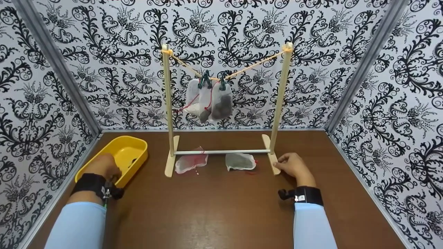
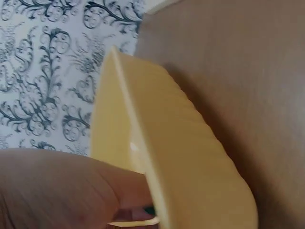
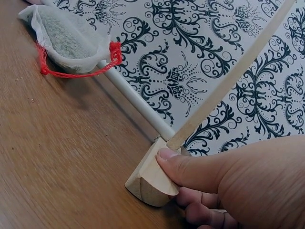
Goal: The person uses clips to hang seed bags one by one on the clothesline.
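Note:
My left hand (image 1: 104,166) reaches into the yellow tray (image 1: 140,157), its fingertips hidden behind the tray wall. A small dark green piece (image 2: 150,210) shows right by those fingers, and I cannot tell whether they hold it. At the right, my right hand (image 1: 294,166) grips the wooden foot of the stand (image 3: 152,176), thumb on top and fingers curled at the side. From the stand's orange cord (image 1: 261,63), sagging between two posts, hang several whitish mesh pouches (image 1: 221,103) with dark green clips (image 1: 206,79).
Two more drawstring pouches lie on the brown table by the stand's white crossbar (image 1: 221,152): a whitish one with a red patch (image 1: 190,162) and a greenish-filled one (image 1: 241,162). A small dark item (image 1: 134,160) is in the tray. Patterned walls (image 1: 398,86) enclose the table.

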A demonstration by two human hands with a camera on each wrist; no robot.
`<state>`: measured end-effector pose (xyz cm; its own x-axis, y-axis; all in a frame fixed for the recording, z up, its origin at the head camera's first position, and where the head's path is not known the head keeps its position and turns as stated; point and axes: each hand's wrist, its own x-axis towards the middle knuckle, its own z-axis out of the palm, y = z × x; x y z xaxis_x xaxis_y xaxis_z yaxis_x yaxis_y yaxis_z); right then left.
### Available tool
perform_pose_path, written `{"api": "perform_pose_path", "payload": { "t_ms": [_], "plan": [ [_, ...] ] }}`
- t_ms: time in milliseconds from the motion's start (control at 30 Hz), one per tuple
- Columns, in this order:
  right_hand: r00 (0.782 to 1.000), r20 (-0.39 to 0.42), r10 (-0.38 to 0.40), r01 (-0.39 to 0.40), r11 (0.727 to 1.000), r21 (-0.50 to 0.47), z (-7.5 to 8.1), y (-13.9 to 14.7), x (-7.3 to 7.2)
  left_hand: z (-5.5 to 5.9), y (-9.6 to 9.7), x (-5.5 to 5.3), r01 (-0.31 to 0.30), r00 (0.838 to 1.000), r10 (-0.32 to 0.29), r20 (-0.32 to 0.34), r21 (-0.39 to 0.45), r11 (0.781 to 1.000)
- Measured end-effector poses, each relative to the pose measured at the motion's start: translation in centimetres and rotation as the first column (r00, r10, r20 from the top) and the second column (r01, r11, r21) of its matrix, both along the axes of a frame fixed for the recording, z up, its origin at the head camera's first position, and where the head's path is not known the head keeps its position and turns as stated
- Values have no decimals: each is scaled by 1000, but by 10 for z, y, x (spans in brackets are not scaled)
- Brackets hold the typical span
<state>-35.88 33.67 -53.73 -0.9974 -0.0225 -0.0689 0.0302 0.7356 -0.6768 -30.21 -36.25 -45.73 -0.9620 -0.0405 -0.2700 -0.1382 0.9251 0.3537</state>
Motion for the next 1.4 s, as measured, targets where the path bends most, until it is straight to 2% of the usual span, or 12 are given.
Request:
{"api": "perform_pose_path", "payload": {
  "t_ms": [100,167,267,400,500,700,867,933,1067,1167,1233,1400],
  "plan": [
    [1000,-2,-6,6,1000,7,1,0,0,1,2,-12,-42,993,46,-106,39,998],
    [1000,2,-5,5,1000,5,0,1,-1,7,11,-18,-99,971,115,-209,86,991],
    [1000,-2,1,-1,1000,-4,0,0,-1,15,36,-17,-147,895,222,-386,215,965],
    [1000,-20,1,-1,1000,-7,-1,0,-2,22,87,-10,-150,781,355,-514,397,906],
    [1000,-14,-8,8,1000,-9,-1,-1,-2,17,128,-6,-106,737,411,-536,509,854],
    [1000,15,-13,13,1000,-10,-1,-2,-1,8,199,-13,27,761,447,-470,712,701],
    [1000,12,-25,25,1000,5,0,-2,-2,8,245,-22,120,767,442,-466,780,614],
    [1000,-9,-7,7,1000,9,0,-2,-3,8,260,-23,170,783,441,-439,833,526],
    [998,-49,26,-26,1000,7,-3,-3,-6,0,278,-18,159,862,424,-277,943,293],
    [998,-48,30,-29,1000,7,-4,-4,-6,-6,286,-15,102,895,410,-176,975,196],
    [999,-32,23,-22,1000,11,-3,-3,-5,-9,290,-14,90,900,407,-158,979,181],
    [1000,19,5,-6,999,47,13,-7,-3,-9,301,-14,110,904,389,-178,975,192]
  ]
}}
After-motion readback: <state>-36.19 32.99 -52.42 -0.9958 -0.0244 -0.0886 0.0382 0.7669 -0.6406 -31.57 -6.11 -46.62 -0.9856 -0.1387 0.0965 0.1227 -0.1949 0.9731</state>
